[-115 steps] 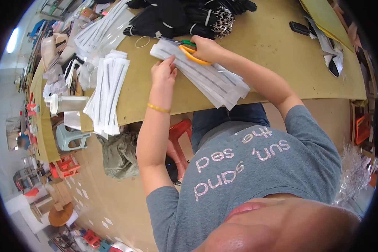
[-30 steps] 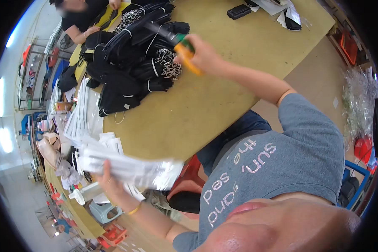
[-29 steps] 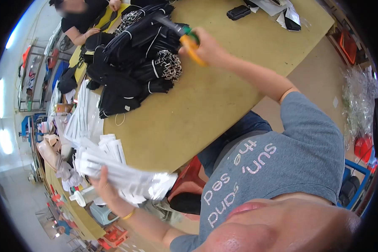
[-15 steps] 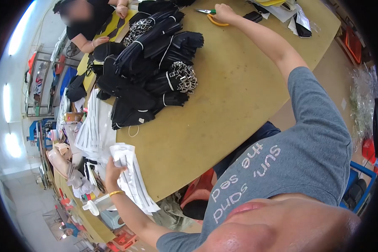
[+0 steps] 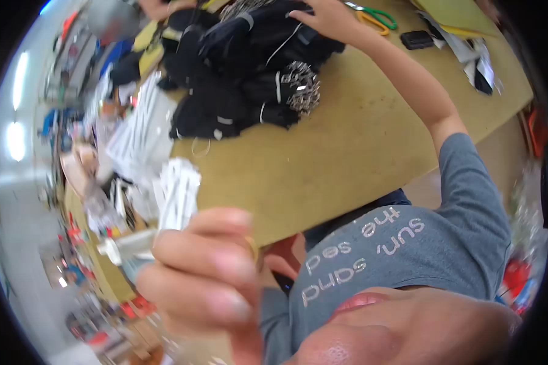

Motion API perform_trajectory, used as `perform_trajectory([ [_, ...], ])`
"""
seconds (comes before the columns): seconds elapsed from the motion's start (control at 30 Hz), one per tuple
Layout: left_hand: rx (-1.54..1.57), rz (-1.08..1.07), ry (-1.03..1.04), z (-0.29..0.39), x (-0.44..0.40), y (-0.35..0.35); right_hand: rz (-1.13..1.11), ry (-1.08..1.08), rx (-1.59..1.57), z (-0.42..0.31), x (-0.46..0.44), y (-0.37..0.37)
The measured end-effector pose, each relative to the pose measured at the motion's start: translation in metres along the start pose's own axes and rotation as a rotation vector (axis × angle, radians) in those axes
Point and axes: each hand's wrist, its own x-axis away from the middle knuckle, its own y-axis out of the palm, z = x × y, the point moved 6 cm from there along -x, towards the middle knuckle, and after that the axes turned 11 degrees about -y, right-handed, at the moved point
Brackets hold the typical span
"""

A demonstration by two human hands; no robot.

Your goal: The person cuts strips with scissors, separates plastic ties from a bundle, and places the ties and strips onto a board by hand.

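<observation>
Large and blurred near the camera, my left hand [image 5: 204, 271] has its fingers curled together, and nothing shows in them. My right hand [image 5: 332, 21] reaches over the black bundles [image 5: 243, 67] at the top, thumb stretched out and fingers partly cut off by the frame edge. Beside its wrist, the scissors [image 5: 377, 19] with green and orange handles lie on the table. A stack of white strips [image 5: 179, 185] rests at the table's left edge, beyond my left hand.
The yellow-brown table [image 5: 347, 146] spans the middle. A black object [image 5: 417, 40] lies at the upper right near silvery scraps [image 5: 472, 58]. More white strips [image 5: 141, 131] and a white container [image 5: 128, 246] are at the left. Another person's arm [image 5: 164, 8] shows at the top.
My right hand has let go of the scissors and moved left over the black bundles. My left hand has left the white strips and come up close to the camera, its fingers curled.
</observation>
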Motion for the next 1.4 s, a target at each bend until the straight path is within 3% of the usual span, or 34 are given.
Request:
perform_trajectory([
  [0.03, 0.051, 0.009, 0.014, 0.002, 0.007, 0.006, -0.008, -0.096, -0.004, -0.018, -0.007, 0.002],
  [0.1, 0.17, 0.021, 0.038, 0.004, 0.022, 0.012, -0.16, 0.08, -0.145, -0.042, -0.014, 0.011],
  [0.13, 0.271, 0.006, -0.02, 0.005, 0.029, 0.01, -0.104, -0.044, -0.055, -0.05, -0.014, 0.016],
  [0.27, 0.582, -0.021, -0.262, 0.005, 0.045, -0.003, -0.137, -0.043, -0.137, -0.066, -0.016, 0.036],
  [0.43, 0.226, 0.208, 0.094, 0.004, 0.05, -0.023, -0.028, -0.037, -0.021, -0.071, -0.027, 0.059],
  [0.57, 0.086, 0.316, 0.139, 0.003, 0.049, -0.044, -0.044, -0.078, 0.107, -0.071, -0.033, 0.088],
  [0.63, 0.023, 0.355, 0.135, 0.001, 0.049, -0.053, 0.073, -0.192, 0.18, -0.067, -0.035, 0.099],
  [0.83, 0.325, 0.292, -0.149, -0.016, 0.03, -0.071, -0.058, 0.106, 0.263, -0.051, -0.039, 0.107],
  [0.93, 0.592, 0.35, -0.492, -0.016, 0.021, -0.057, -0.008, 0.067, 0.219, -0.049, -0.041, 0.112],
  [0.97, 0.636, 0.352, -0.523, -0.018, 0.02, -0.053, 0.003, 0.051, 0.214, -0.047, -0.037, 0.111],
  [1.1, 0.643, 0.246, -0.193, -0.025, 0.019, -0.049, -0.052, 0.125, 0.254, -0.049, -0.04, 0.106],
  [1.23, 0.72, 0.087, -0.025, -0.026, 0.014, -0.048, 0.134, 0.149, 0.077, -0.042, -0.04, 0.092],
  [1.33, 0.769, 0.005, 0.024, -0.03, 0.011, -0.048, 0.409, 0.192, -0.139, -0.027, -0.045, 0.056],
  [1.4, 0.783, -0.039, 0.032, -0.034, 0.009, -0.048, 0.774, 0.193, -0.148, -0.029, -0.038, 0.014],
])
